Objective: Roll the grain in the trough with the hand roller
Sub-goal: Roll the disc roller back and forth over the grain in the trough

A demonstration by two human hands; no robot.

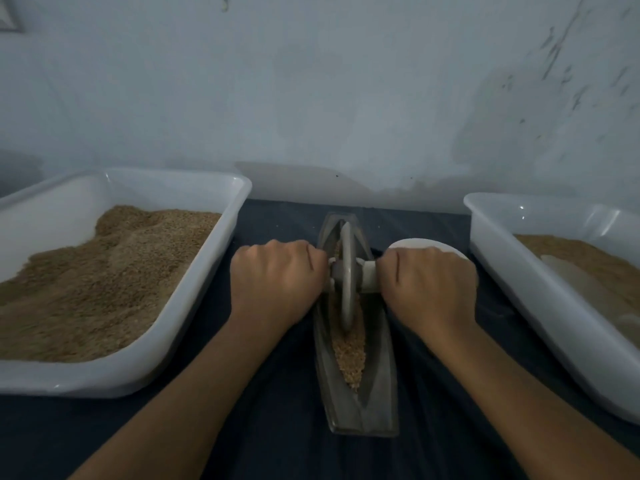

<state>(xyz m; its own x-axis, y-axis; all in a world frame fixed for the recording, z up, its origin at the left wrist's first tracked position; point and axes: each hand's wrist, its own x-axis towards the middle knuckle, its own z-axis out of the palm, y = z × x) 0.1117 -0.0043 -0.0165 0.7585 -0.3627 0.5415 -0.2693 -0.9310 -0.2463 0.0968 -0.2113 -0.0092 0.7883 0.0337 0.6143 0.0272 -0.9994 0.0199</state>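
Note:
A long grey boat-shaped trough (pixel 379 403) lies lengthwise on the dark cloth in front of me. Brown grain (pixel 351 355) fills its groove. A grey disc roller (pixel 347 275) stands upright in the groove, about mid-length, with a pale axle handle sticking out on both sides. My left hand (pixel 277 277) grips the left end of the handle. My right hand (pixel 431 284) grips the right end (pixel 370 273). Both fists hide most of the handle.
A white tub (pixel 194 323) heaped with brown grain stands at the left. Another white tub (pixel 512 268) with grain stands at the right. A white bowl rim (pixel 415 243) shows behind my right hand. A pale wall closes the back of the table.

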